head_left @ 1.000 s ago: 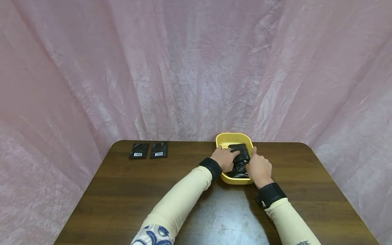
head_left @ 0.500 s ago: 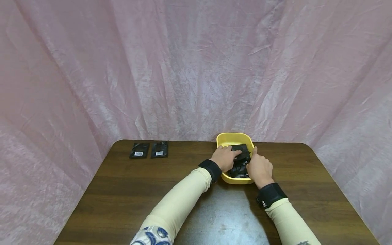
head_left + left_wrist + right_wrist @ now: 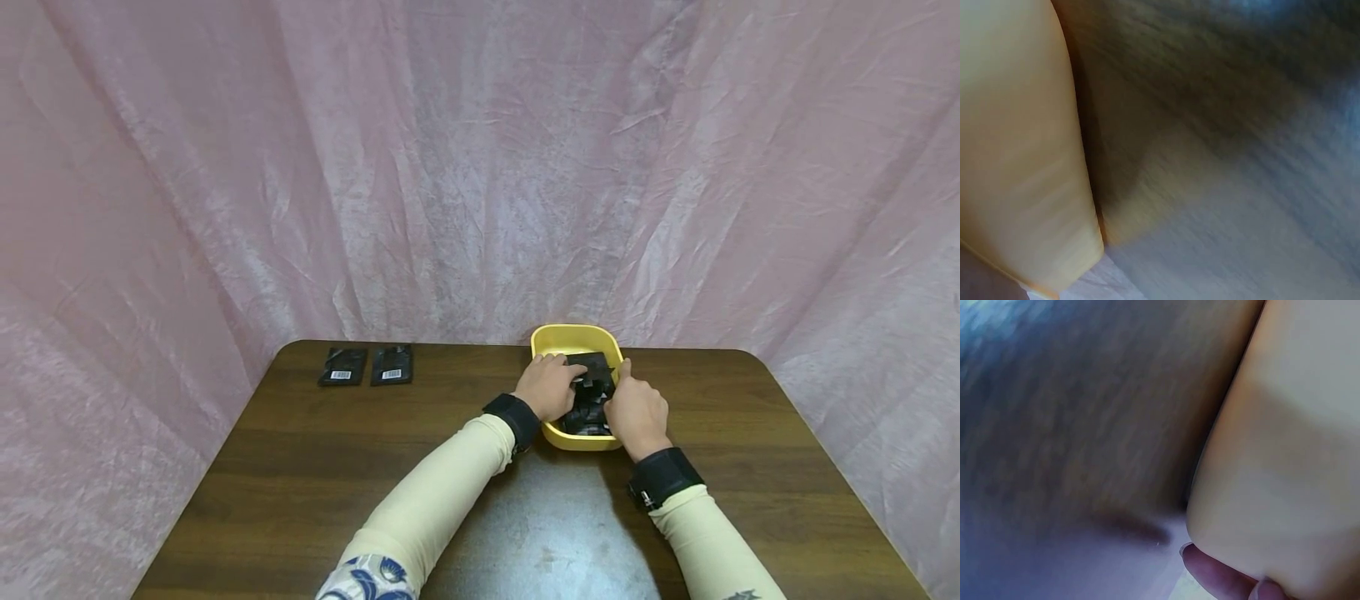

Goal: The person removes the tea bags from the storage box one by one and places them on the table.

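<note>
From the head camera, a rounded-square yellow plastic tub (image 3: 573, 337) stands on a dark wood-grain worktop (image 3: 315, 467) toward its far edge, with a dull grey sheen on the near middle of the board. Inside the tub lies a loose heap of glossy black foil packets (image 3: 588, 412), crumpled and overlapping. The left hand (image 3: 551, 387) reaches over the tub's left wall, its fingers curled onto the top packet (image 3: 592, 364), a flat dark rectangle lying near the tub's far side; it appears to grip that packet, though the thumb is hidden. The right hand (image 3: 636, 412) sits at the tub's right wall, fingers bent down over the rim toward the heap with the forefinger raised; whether it holds anything cannot be told. Both forearms wear smooth cream sleeves with black wrist straps. Two more flat black packets with white barcode labels (image 3: 367, 365) lie side by side at the far left corner, well apart from the tub. Wrinkled pink fabric (image 3: 450, 167) hangs behind and to the sides.

The left wrist view is blurred: the tub's smooth yellow outer wall (image 3: 1016, 144) curves down to the streaky brown worktop (image 3: 1229, 156).

The right wrist view shows the same matte yellow wall (image 3: 1291, 456) against the worktop (image 3: 1085, 425), with two fingertips (image 3: 1213, 575) pressed on its lower edge.
</note>
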Demonstrator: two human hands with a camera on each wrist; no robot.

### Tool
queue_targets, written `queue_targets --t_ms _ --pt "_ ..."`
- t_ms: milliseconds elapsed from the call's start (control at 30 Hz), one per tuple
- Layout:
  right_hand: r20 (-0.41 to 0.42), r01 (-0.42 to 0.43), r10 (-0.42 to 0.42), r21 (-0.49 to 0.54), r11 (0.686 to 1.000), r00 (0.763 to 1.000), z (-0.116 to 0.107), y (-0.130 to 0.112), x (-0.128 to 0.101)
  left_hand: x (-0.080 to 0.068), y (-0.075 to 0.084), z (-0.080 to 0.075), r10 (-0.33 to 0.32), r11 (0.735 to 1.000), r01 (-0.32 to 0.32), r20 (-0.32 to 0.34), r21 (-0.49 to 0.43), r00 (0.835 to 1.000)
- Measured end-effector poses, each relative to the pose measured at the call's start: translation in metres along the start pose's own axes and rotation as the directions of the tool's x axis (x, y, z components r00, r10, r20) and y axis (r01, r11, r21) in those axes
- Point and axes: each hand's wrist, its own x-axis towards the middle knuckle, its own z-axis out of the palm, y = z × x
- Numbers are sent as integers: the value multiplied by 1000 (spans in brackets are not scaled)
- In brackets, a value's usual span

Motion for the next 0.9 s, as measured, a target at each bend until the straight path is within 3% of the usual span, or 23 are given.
queue_targets --t_ms 567,733,900 --pt "14 -3 3 -10 1000 1000 -1 -2 -2 -7 5 -7 15 1000 -15 -48 20 999" --pt "14 -3 3 -7 1000 1000 -2 -3 -2 -8 3 -7 11 1000 -11 -105 4 994" --pt "14 3 -3 -8 1000 1000 -2 -4 0 -10 2 -7 -32 999 28 -156 -29 987"
